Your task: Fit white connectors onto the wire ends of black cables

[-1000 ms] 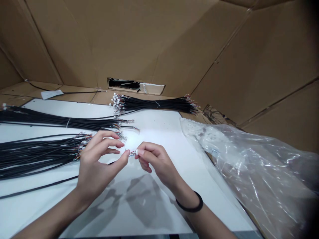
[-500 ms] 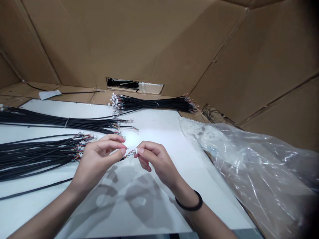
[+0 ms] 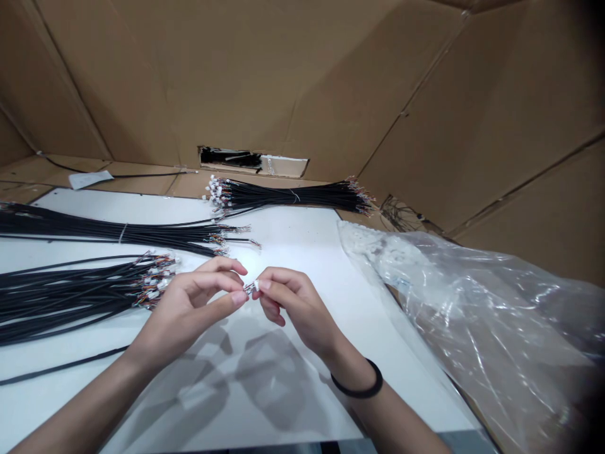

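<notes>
My left hand [image 3: 196, 306] and my right hand [image 3: 295, 306] meet above the white board, fingertips almost touching. My right fingertips pinch a small white wire connector [image 3: 256, 286]. Thin coloured wires [image 3: 248, 289] run from it into my left fingertips, which close on them. A bundle of black cables with white connectors [image 3: 70, 293] lies just left of my left hand. Farther off lie a second black cable bundle [image 3: 118, 234] and a third [image 3: 288, 197]. A black band [image 3: 360, 384] circles my right wrist.
The white board [image 3: 283, 252] sits on cardboard, with cardboard walls [image 3: 236, 75] behind it. A clear plastic bag [image 3: 472, 328] lies to the right. A slot [image 3: 231, 157] in the back wall shows black cables. A loose wire tangle [image 3: 401, 214] and a paper slip [image 3: 87, 180] lie beyond the board.
My hands have drawn closer together, and my left fingers now close around the thin wires near the connector. The whole view has shifted slightly.
</notes>
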Demonstrator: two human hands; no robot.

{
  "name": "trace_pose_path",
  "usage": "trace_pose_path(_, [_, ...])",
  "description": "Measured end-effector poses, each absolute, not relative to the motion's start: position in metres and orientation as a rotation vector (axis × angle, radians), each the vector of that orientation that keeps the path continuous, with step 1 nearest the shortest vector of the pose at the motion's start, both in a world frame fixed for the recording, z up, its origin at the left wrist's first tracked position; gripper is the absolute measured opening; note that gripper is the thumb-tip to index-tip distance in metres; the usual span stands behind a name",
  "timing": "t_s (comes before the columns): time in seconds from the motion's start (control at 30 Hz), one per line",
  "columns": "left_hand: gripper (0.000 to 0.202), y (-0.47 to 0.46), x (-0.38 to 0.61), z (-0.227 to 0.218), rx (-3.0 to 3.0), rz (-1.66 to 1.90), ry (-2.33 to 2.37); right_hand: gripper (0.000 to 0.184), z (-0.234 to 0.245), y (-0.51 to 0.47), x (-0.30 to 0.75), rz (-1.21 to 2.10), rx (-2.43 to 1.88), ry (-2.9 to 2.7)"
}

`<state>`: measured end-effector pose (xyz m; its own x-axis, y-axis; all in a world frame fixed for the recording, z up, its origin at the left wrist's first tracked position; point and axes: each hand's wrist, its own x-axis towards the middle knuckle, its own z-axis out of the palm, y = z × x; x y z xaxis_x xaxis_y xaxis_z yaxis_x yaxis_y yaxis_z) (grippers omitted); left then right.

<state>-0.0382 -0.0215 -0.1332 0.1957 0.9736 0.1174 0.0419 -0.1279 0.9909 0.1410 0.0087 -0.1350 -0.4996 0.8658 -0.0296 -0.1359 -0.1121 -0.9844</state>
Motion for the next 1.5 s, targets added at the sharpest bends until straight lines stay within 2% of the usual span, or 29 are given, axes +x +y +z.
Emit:
trace_pose_path(0.37, [0.013,-0.021,-0.038,-0.135,1.502,1.185,1.017,0.02,-0.138,0.01,0.141,1.807,-0.777,-1.355])
trace_pose_path(0.67, [0.022,-0.028,-0.035,-0.133,2.451,1.671,1.226,0.02,-0.137,0.008,0.138,1.827,-0.853,-1.368])
trace_pose_path(0.9, [0.026,-0.029,-0.037,-0.141,2.969,1.584,1.365,0.02,-0.139,0.009,0.135,1.872,-0.89,-1.314])
trace_pose_path(1.03, [0.029,-0.03,-0.038,-0.142,2.983,1.395,1.411,0.019,-0.141,0.008,0.132,1.902,-0.92,-1.242])
trace_pose_path(1.27, [0.028,-0.032,-0.034,-0.14,2.847,1.37,1.415,0.027,-0.142,0.008,0.132,1.844,-1.004,-1.335])
trace_pose_path(1.4, [0.022,-0.031,-0.033,-0.138,2.837,1.399,1.429,0.027,-0.145,0.01,0.133,1.815,-0.991,-1.377])
trace_pose_path(1.5, [0.014,-0.029,-0.032,-0.134,2.588,1.424,1.424,0.026,-0.145,0.01,0.134,1.806,-0.961,-1.387])
